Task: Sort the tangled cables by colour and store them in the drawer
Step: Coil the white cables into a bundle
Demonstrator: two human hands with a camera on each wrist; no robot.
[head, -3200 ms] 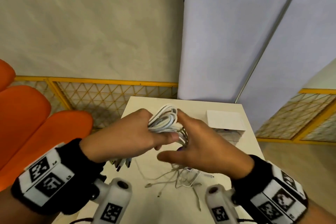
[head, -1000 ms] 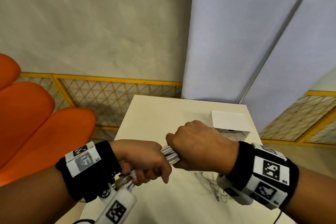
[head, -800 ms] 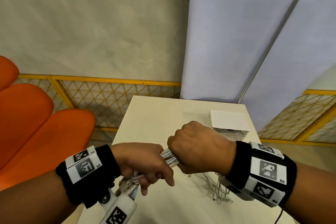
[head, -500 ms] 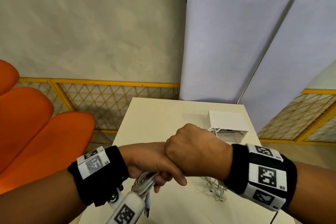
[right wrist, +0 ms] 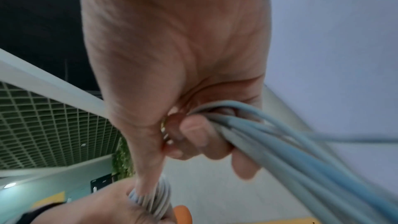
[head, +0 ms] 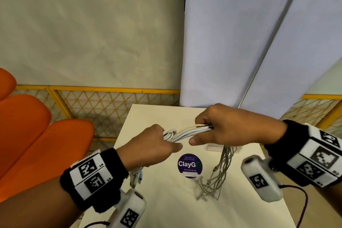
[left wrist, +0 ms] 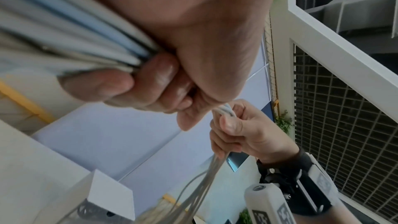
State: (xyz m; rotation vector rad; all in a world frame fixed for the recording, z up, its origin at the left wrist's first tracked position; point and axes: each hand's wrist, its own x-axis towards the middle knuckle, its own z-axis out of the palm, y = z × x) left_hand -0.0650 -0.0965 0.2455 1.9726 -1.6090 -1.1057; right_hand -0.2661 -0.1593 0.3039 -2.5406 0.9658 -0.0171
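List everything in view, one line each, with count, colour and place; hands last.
white cables: one bundle, white, stretched between both hands, loose ends hanging down to the table
table: one, cream, under the hands
round sticker: one, purple, reads ClayG, on the table
white box: one, white, on the table behind the right hand
orange seats: orange, left of the table
mesh fence: yellow, behind the table
left hand: grip on one end of the bundle
right hand: grip on the other end
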